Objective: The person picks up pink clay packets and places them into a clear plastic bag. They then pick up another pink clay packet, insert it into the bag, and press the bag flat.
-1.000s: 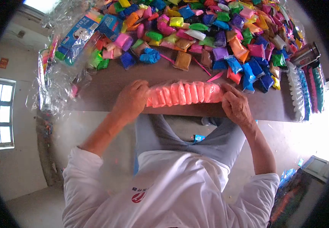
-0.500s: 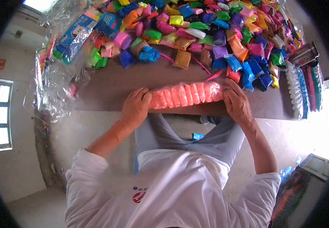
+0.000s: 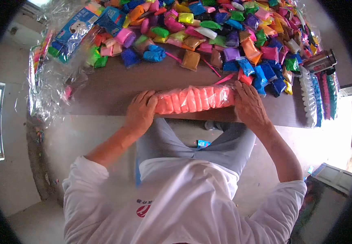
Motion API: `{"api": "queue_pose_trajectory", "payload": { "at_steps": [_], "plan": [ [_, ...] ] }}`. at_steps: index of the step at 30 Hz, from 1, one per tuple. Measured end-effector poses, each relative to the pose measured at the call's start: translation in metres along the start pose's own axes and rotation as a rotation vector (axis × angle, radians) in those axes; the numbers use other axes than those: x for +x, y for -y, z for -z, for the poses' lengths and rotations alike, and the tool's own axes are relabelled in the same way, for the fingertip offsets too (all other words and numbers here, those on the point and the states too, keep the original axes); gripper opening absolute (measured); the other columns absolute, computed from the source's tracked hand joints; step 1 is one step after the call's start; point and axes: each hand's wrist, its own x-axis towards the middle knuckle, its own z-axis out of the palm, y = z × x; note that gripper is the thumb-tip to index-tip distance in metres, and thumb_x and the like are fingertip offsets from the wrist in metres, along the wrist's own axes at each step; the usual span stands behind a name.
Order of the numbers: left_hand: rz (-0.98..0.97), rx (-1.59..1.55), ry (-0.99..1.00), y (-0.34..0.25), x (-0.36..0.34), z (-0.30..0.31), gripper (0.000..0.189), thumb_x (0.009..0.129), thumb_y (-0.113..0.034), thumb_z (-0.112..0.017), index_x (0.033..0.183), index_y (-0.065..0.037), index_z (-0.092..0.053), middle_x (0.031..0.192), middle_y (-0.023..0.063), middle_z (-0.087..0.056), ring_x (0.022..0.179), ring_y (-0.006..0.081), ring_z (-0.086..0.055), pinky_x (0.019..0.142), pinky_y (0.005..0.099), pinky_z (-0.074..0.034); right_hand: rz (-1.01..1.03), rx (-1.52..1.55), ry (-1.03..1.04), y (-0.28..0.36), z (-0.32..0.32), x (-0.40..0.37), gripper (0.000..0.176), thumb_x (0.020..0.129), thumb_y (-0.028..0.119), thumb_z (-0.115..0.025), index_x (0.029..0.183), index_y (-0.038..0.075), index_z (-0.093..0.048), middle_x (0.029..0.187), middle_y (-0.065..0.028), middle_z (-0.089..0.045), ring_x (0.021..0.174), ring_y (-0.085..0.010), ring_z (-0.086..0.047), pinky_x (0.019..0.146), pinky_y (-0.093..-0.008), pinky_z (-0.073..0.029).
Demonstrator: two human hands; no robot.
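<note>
A long clear bag of coral-pink packets (image 3: 194, 99) lies in a row along the front edge of the brown table (image 3: 115, 89). My left hand (image 3: 142, 109) is closed round its left end, with the fingertips pointing away from me. At the right end, my right hand (image 3: 250, 102) grips the bag, its fingers wrapped over the plastic. The packets inside stand side by side between my two hands. A thin pink strip (image 3: 226, 79) lies just behind the bag's right part.
A heap of small colourful packets (image 3: 208, 34) covers the back. Crumpled clear plastic (image 3: 47, 87) and blue printed packaging (image 3: 76, 28) are at the left. At the right stand a dark cup (image 3: 320, 62) and long wrapped rows (image 3: 308, 97).
The view has shifted slightly, so most things sit a little further left. My right hand lies flatter over the bag's end, and both hands still hold the bag.
</note>
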Motion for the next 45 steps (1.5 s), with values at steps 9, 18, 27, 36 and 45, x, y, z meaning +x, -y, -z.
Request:
{"api": "queue_pose_trajectory", "payload": {
  "at_steps": [9, 18, 27, 36, 45],
  "plan": [
    [0.027, -0.02, -0.006, -0.003, -0.001, -0.002, 0.023, 0.081, -0.006, -0.055, 0.103, 0.001, -0.052, 0.116, 0.02, -0.059, 0.111, 0.0384, -0.055, 0.093, 0.046, -0.046, -0.103, 0.105, -0.023, 0.013, 0.015, -0.005, 0.053, 0.073, 0.011, -0.052, 0.12, -0.012, -0.048, 0.134, -0.0288, -0.042, 0.126, -0.0375, -0.04, 0.109, -0.0442, -0.029],
    [0.034, 0.01, -0.025, -0.006, -0.004, 0.0, 0.026, 0.08, -0.008, -0.055, 0.104, 0.0, -0.052, 0.115, 0.0192, -0.058, 0.111, 0.0361, -0.054, 0.093, 0.0441, -0.046, -0.328, 0.264, -0.135, 0.02, 0.037, -0.023, 0.071, 0.082, 0.032, -0.051, 0.137, -0.009, -0.034, 0.146, -0.0294, -0.028, 0.137, -0.0427, -0.026, 0.113, -0.049, -0.018],
    [0.077, -0.084, -0.018, -0.004, -0.008, -0.002, 0.03, 0.077, -0.004, -0.057, 0.107, -0.001, -0.053, 0.118, 0.0176, -0.058, 0.113, 0.0376, -0.053, 0.096, 0.0455, -0.044, -0.247, 0.281, -0.086, 0.071, 0.002, 0.022, 0.097, 0.077, 0.074, -0.045, 0.142, 0.004, -0.034, 0.148, -0.0233, -0.027, 0.138, -0.0404, -0.023, 0.11, -0.0551, -0.016],
    [0.086, -0.089, -0.051, -0.005, -0.01, -0.005, 0.03, 0.08, -0.007, -0.057, 0.108, -0.001, -0.053, 0.117, 0.0194, -0.058, 0.112, 0.0393, -0.053, 0.096, 0.0458, -0.044, -0.106, 0.318, -0.21, 0.108, 0.04, 0.049, 0.096, 0.077, 0.076, -0.041, 0.141, 0.005, -0.036, 0.147, -0.0213, -0.03, 0.138, -0.0391, -0.025, 0.11, -0.0568, -0.014],
    [0.165, -0.367, -0.054, 0.012, -0.01, 0.002, 0.02, 0.087, -0.012, -0.058, 0.104, -0.002, -0.055, 0.116, 0.0204, -0.058, 0.108, 0.0376, -0.056, 0.09, 0.0414, -0.048, -0.011, 0.241, -0.129, 0.125, 0.01, 0.053, 0.079, 0.083, 0.061, -0.049, 0.138, 0.007, -0.041, 0.147, -0.0166, -0.032, 0.136, -0.0387, -0.029, 0.111, -0.0553, -0.016]
  ]
}}
